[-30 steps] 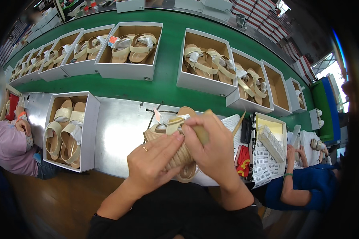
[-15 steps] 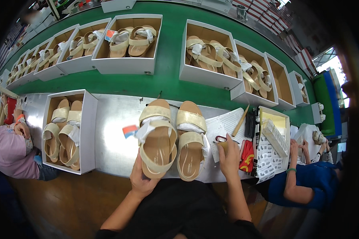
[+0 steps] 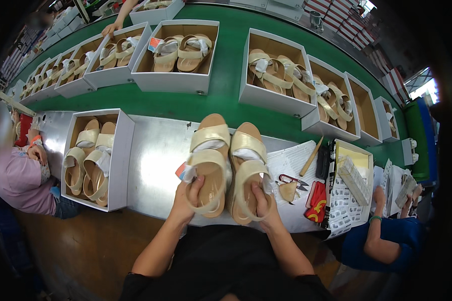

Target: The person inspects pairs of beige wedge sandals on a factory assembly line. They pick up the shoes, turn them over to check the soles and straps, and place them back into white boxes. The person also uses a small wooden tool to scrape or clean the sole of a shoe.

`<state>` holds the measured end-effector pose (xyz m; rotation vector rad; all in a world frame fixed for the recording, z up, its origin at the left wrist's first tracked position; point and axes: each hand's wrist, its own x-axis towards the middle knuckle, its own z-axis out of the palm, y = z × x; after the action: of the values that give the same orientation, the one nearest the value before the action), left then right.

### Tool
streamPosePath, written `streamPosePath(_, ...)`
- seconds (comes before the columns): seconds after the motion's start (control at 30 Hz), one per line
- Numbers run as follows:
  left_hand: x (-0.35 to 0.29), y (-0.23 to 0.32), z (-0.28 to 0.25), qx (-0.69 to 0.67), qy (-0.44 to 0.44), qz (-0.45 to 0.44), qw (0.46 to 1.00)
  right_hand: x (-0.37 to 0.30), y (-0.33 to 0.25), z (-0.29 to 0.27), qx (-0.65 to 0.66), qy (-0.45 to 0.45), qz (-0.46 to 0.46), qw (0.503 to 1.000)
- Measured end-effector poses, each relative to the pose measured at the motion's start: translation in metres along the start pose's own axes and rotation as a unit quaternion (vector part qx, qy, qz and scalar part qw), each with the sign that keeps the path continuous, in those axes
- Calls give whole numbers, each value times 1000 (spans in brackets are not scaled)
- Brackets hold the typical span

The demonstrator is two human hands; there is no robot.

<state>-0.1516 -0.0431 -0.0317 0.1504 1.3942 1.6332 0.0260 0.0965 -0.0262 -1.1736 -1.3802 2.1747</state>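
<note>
Item: a pair of sandals [image 3: 247, 173], pale-gold shimmering straps [image 3: 211, 134] over tan footbeds [image 3: 214, 188], white tissue [image 3: 209, 145] tucked under the straps; orange-and-blue card tag [image 3: 180, 171] beside the left one.

Location: side by side, toes away from the wearer, at the near side of a steel worktop [image 3: 156, 148]; contact with the surface cannot be told.

Grip: left hand [image 3: 186, 198] and right hand [image 3: 267, 203] each closed on the heel end of one sandal, thumbs inside the strap openings; undersides hidden.

Handling (judged): light; soles firm, straps pliable and easily creased, finish liable to scuff, tissue loose. Best held by the sole edges near the heel.

Adjacent, left: white cardboard box [image 3: 120, 163] with a like pair. Right: red-handled snips [image 3: 288, 178], beige wedge-shaped piece [image 3: 287, 191], pointed tan stick [image 3: 311, 157], red-and-yellow pouch [image 3: 316, 202].
</note>
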Motion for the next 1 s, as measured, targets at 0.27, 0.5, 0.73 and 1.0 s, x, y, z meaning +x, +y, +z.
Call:
streamPosePath(0.27,-18,-14,11,-271,-90,-28,958,0,2,-8,425,-209,3,881)
streamPosePath(0.5,-20,-2,26,-464,-138,-59,873,1,1,-19,415,-234,12,879)
streamPosePath(0.73,-15,-9,19,-469,-173,-5,866,-1,-2,-21,352,-236,19,906)
streamPosePath(1.0,-11,-6,-6,-29,-4,214,976,2,-43,-9,-268,63,-352,894)
